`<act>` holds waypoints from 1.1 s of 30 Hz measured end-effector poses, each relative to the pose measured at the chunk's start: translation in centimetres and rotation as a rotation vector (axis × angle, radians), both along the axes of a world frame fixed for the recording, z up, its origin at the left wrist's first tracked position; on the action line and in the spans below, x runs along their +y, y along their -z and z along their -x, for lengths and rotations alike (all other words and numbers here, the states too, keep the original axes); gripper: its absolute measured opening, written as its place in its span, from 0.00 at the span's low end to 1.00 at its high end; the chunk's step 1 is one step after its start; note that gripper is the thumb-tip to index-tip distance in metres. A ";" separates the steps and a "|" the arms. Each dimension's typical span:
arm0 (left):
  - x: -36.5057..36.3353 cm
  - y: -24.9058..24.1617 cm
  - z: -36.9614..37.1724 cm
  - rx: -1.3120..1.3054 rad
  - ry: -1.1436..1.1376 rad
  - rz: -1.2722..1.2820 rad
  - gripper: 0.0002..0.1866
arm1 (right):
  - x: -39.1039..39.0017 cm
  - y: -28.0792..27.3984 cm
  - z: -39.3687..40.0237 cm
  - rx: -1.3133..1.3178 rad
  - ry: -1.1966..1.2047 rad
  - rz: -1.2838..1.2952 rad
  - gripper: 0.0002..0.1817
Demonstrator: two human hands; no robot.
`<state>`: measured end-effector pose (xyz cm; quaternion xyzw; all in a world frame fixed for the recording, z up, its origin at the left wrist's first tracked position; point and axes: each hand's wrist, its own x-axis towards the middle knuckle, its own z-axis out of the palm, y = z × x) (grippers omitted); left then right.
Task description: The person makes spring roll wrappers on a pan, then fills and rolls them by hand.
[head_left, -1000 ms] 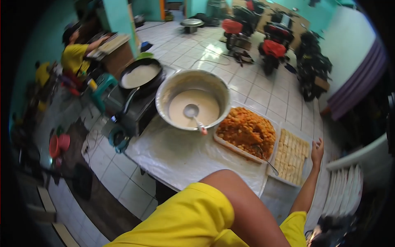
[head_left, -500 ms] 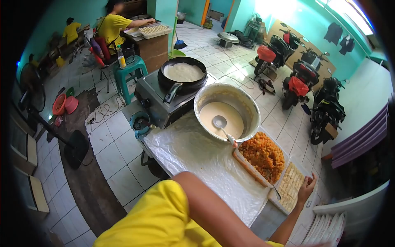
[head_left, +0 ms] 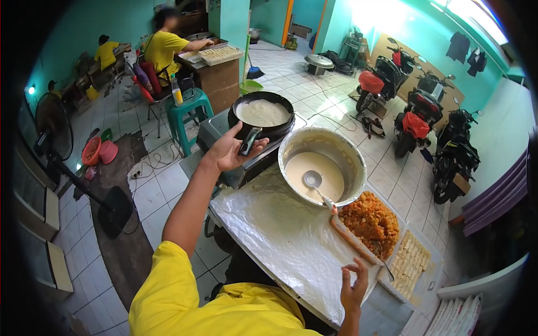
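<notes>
My left hand [head_left: 231, 150] is at the black handle of a frying pan [head_left: 263, 112] on the stove, its fingers apart around the handle. A pale, thin layer covers the pan's inside. My right hand [head_left: 354, 284] hovers over the near right part of the plastic-covered table [head_left: 280, 229], fingers apart and holding nothing. Beside the stove stands a large metal pot [head_left: 353, 151] of pale batter with a ladle [head_left: 312, 179] in it. Right of it are a tray of orange filling [head_left: 370, 221] and a tray of pale rolls [head_left: 411, 261].
A person in yellow [head_left: 163, 50] sits at a wooden desk [head_left: 218, 84] at the back; others sit further left. A green stool [head_left: 188, 112] holds a bottle. Several motorbikes [head_left: 414, 115] stand at the right. A fan [head_left: 114, 206] stands at the left.
My left arm has swung from across the table to the pan handle. My right hand has moved from the tray of rolls toward the table's near part. The view has shifted slightly.
</notes>
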<state>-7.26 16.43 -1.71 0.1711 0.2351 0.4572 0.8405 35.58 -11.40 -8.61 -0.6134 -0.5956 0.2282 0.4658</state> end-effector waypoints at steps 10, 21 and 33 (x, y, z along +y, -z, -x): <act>-7.9 1.8 -4.8 0.498 -0.122 -0.271 0.23 | 6.2 -6.1 8.2 -0.075 -0.325 -0.213 0.24; -20.7 6.1 -12.5 0.767 -0.059 -0.290 0.18 | 18.0 -14.5 21.8 -0.163 -0.251 -0.682 0.29; -21.2 7.8 -13.4 0.856 -0.154 -0.423 0.17 | 16.5 -12.6 19.2 0.057 -0.144 -0.749 0.30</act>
